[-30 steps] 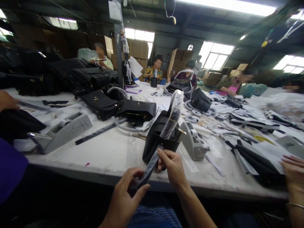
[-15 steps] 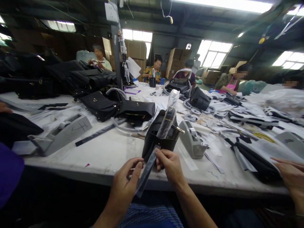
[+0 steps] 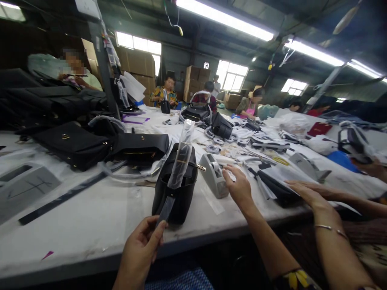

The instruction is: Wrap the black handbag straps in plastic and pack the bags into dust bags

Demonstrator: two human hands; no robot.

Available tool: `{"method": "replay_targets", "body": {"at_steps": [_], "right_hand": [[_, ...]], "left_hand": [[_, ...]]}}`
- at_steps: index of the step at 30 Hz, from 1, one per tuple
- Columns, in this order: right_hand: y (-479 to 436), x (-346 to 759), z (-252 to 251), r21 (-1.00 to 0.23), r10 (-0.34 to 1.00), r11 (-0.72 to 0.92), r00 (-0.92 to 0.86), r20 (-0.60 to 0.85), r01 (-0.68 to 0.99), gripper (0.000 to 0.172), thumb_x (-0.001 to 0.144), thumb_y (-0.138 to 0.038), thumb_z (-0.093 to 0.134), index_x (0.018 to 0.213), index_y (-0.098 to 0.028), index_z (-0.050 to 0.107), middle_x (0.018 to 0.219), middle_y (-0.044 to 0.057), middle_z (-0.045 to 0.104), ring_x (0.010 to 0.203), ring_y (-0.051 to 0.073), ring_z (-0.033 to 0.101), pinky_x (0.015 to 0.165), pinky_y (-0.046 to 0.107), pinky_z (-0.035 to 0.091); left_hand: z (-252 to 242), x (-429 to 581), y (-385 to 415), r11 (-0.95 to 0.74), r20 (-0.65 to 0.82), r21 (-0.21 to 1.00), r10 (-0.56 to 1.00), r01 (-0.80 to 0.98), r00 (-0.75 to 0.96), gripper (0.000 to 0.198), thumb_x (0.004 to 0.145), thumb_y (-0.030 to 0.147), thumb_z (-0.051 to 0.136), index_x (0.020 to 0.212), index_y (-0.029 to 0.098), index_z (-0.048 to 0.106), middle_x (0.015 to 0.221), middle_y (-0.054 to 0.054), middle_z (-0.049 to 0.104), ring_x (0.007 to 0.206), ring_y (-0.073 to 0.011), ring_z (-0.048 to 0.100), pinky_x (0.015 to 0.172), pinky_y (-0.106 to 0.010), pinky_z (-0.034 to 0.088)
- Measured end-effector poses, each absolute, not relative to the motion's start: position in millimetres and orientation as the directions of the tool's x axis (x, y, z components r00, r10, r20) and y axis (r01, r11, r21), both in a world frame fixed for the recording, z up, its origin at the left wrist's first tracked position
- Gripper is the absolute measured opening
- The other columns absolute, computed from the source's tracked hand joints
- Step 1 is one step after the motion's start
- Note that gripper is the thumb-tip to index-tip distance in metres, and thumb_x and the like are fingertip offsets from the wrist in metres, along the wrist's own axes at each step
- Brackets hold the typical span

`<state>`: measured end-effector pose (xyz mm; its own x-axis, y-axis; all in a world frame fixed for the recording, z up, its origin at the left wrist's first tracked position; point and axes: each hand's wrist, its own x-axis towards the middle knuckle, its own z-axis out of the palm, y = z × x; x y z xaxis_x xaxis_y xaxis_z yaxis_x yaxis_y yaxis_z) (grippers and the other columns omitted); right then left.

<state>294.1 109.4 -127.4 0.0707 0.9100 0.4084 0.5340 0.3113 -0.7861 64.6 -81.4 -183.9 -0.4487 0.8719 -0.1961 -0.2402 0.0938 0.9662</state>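
Observation:
A small black handbag [image 3: 184, 201] stands upright near the table's front edge, a gold zip pull sticking out at its right. Clear plastic film [image 3: 180, 161] wraps its raised strap. My left hand [image 3: 143, 245] is closed on the film-covered strap end [image 3: 165, 211], pinched between thumb and fingers in front of the bag. To the right of the bag stands a grey tape dispenser [image 3: 214, 177]. My right hand [image 3: 238, 185] is at its near right side, fingers curled; a pale, shiny bit, which looks like tape, shows between thumb and fingers.
Two black handbags [image 3: 137, 149] lie behind to the left, beside a dark strip [image 3: 69, 197] and another tape dispenser [image 3: 27, 189]. At right, a neighbour's hands [image 3: 314, 197] rest on a covered black bag [image 3: 276, 185]. Co-workers sit across the cluttered table.
My right hand has let go of the strap end and moved right to the tape dispenser. My left hand has taken hold of the strap end. The view has turned right.

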Motion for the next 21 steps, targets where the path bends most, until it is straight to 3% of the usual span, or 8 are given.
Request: {"method": "replay_targets", "body": {"at_steps": [2,5,8,12,14,17,21], "right_hand": [[136,311,-132,-0.83,0.958,0.182,0.094,0.27,0.528,0.028,0.075,-0.047,0.072,0.08,-0.019,0.078,0.126,0.013,0.067,0.134,0.033,0.046,0.112,0.044,0.031],[155,319,-138,-0.888,0.994,0.086,0.027,0.11,0.451,0.042,0.074,-0.057,0.07,0.064,-0.017,0.075,0.1,0.016,0.075,0.113,0.035,0.062,0.097,0.045,0.045],[151,321,-135,-0.936,0.998,0.058,-0.02,0.054,0.348,0.052,0.076,-0.065,0.065,0.074,-0.015,0.078,0.1,0.017,0.076,0.105,0.032,0.067,0.083,0.04,0.05],[130,331,-121,-0.967,0.996,0.088,-0.011,0.088,0.238,0.049,0.077,-0.062,0.069,0.092,-0.017,0.08,0.114,0.015,0.073,0.119,0.031,0.06,0.091,0.038,0.048],[118,337,-121,-0.982,0.997,0.083,-0.006,0.083,0.171,0.047,0.075,-0.059,0.074,0.093,-0.016,0.08,0.111,0.014,0.074,0.116,0.029,0.062,0.092,0.037,0.049],[105,342,-138,-0.999,1.0,-0.02,0.009,-0.02,0.047,0.048,0.067,-0.056,0.082,0.089,-0.013,0.08,0.097,0.013,0.076,0.091,0.023,0.069,0.082,0.033,0.054],[97,342,-171,-0.991,0.989,-0.128,0.07,-0.131,-0.039,0.05,0.053,-0.053,0.09,0.075,-0.011,0.076,0.071,0.007,0.073,0.057,0.012,0.064,0.058,0.024,0.054]], "left_hand": [[-184,67,-81,0.071,-0.183,0.967,0.861,-0.244,-0.475,0.052,0.067,0.06,0.078,0.094,0.018,0.063,0.053,0.008,0.051,0.039,-0.0041,0.034,0.036,-0.014,0.025],[-187,67,-80,0.08,-0.191,0.966,0.864,-0.247,-0.466,0.054,0.066,0.06,0.079,0.095,0.018,0.062,0.052,0.008,0.051,0.038,-0.0048,0.035,0.035,-0.015,0.025],[-192,65,-81,0.103,-0.209,0.962,0.874,-0.252,-0.439,0.057,0.063,0.062,0.08,0.095,0.018,0.061,0.052,0.007,0.051,0.038,-0.006,0.037,0.034,-0.016,0.026],[-190,67,-84,0.071,-0.183,0.967,0.863,-0.247,-0.471,0.054,0.068,0.06,0.078,0.097,0.018,0.061,0.054,0.006,0.053,0.041,-0.0051,0.036,0.037,-0.014,0.025],[-186,69,-86,0.068,-0.184,0.967,0.854,-0.247,-0.486,0.053,0.069,0.06,0.077,0.097,0.018,0.061,0.054,0.006,0.052,0.042,-0.0052,0.036,0.037,-0.014,0.025],[-181,71,-87,0.095,-0.208,0.965,0.847,-0.246,-0.489,0.053,0.068,0.062,0.077,0.095,0.018,0.062,0.055,0.006,0.052,0.042,-0.0049,0.035,0.038,-0.014,0.024],[-186,67,-88,0.129,-0.227,0.963,0.86,-0.235,-0.457,0.059,0.064,0.065,0.078,0.096,0.019,0.063,0.055,0.006,0.053,0.041,-0.0047,0.035,0.037,-0.015,0.026]]}}
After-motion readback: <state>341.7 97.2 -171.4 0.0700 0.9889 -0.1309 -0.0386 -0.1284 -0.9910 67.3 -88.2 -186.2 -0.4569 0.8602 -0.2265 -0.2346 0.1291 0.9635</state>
